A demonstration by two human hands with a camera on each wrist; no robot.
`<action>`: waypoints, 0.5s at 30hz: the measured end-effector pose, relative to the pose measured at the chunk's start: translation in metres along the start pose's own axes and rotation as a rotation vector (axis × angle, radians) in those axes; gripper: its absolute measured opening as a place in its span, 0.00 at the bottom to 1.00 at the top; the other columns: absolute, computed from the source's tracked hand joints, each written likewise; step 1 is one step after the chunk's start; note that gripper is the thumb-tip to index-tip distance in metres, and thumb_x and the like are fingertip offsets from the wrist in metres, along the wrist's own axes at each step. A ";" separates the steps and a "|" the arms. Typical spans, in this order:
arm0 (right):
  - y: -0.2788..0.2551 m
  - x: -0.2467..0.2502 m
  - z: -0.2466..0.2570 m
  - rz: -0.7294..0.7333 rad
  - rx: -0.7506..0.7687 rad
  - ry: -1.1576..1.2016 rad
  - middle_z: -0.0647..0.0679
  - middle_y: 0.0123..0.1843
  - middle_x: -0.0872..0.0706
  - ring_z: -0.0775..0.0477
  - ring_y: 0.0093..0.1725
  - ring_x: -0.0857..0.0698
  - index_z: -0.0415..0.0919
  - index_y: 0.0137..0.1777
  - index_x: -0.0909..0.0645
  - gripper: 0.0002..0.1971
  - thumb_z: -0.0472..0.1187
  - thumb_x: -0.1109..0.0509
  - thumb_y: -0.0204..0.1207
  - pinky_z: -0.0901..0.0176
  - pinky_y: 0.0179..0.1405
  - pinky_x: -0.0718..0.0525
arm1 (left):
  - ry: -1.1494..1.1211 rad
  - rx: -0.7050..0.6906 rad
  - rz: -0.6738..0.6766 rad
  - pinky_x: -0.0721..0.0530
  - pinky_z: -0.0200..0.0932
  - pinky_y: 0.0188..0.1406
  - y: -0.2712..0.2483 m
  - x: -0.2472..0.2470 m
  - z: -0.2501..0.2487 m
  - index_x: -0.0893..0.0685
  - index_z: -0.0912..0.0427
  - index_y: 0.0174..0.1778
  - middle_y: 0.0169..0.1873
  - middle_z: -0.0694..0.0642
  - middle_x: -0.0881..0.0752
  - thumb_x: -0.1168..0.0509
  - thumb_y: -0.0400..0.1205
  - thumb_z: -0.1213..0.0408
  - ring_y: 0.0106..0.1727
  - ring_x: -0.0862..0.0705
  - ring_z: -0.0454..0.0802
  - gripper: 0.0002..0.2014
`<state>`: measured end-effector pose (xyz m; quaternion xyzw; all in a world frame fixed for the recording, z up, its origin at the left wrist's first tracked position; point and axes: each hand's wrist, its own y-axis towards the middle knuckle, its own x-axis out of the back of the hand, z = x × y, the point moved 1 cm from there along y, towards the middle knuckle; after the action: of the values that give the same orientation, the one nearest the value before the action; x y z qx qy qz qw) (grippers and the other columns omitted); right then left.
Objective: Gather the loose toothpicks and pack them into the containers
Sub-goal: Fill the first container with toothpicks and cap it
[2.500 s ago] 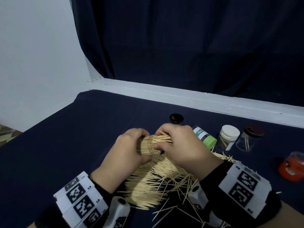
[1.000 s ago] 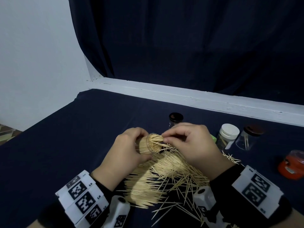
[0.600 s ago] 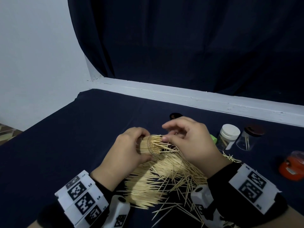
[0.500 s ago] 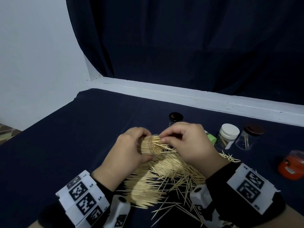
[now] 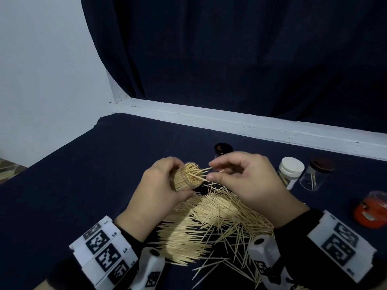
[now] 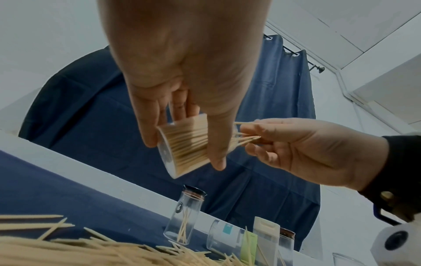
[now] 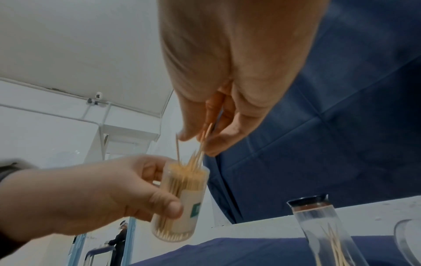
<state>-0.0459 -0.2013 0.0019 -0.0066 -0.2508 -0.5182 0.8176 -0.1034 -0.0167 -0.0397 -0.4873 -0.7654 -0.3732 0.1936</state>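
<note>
As right hand (image 5: 249, 181) lifted, green-capped jar hidden

Left hand (image 5: 159, 191) curled in grip; right hand (image 5: 249, 185) pinching (fingertips together).

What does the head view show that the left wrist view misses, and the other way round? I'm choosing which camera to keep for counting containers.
Only the head view shows the red container, the white-capped jar and the whole toothpick pile on the cloth. Only the left wrist view shows the green-lidded container lying among the jars and the held container's clear base. Both show the left hand gripping the packed container and the right hand pinching toothpicks at its mouth.
</note>
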 end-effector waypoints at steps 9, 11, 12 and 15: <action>0.003 -0.015 0.002 0.000 0.190 -0.181 0.56 0.40 0.13 0.58 0.43 0.16 0.43 0.40 0.09 0.05 0.33 0.21 0.68 0.70 0.41 0.19 | -0.021 -0.066 0.058 0.20 0.35 0.49 -0.005 -0.005 -0.014 0.21 0.44 0.50 0.46 0.40 0.18 0.16 0.58 0.53 0.50 0.20 0.35 0.27; 0.003 -0.011 0.003 -0.008 0.138 -0.100 0.54 0.40 0.13 0.57 0.39 0.15 0.46 0.39 0.11 0.08 0.30 0.22 0.68 0.70 0.39 0.17 | -0.022 -0.059 0.048 0.18 0.39 0.49 -0.005 -0.003 -0.012 0.20 0.45 0.49 0.46 0.40 0.18 0.16 0.58 0.53 0.50 0.20 0.36 0.27; 0.003 -0.009 0.003 -0.023 0.109 -0.037 0.52 0.40 0.14 0.57 0.37 0.14 0.48 0.38 0.12 0.11 0.29 0.23 0.69 0.70 0.38 0.16 | -0.023 -0.054 0.042 0.17 0.41 0.49 -0.004 -0.003 -0.011 0.20 0.45 0.49 0.46 0.41 0.18 0.16 0.58 0.54 0.49 0.19 0.36 0.27; 0.004 -0.006 0.002 -0.081 0.082 0.068 0.51 0.37 0.13 0.57 0.34 0.12 0.52 0.36 0.14 0.16 0.27 0.23 0.69 0.67 0.38 0.14 | -0.013 -0.043 0.033 0.17 0.42 0.48 -0.003 -0.003 -0.010 0.19 0.47 0.49 0.46 0.42 0.18 0.16 0.58 0.54 0.49 0.19 0.37 0.26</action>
<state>-0.0458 -0.1942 0.0024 0.0548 -0.2441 -0.5402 0.8035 -0.1058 -0.0264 -0.0364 -0.5064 -0.7504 -0.3829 0.1843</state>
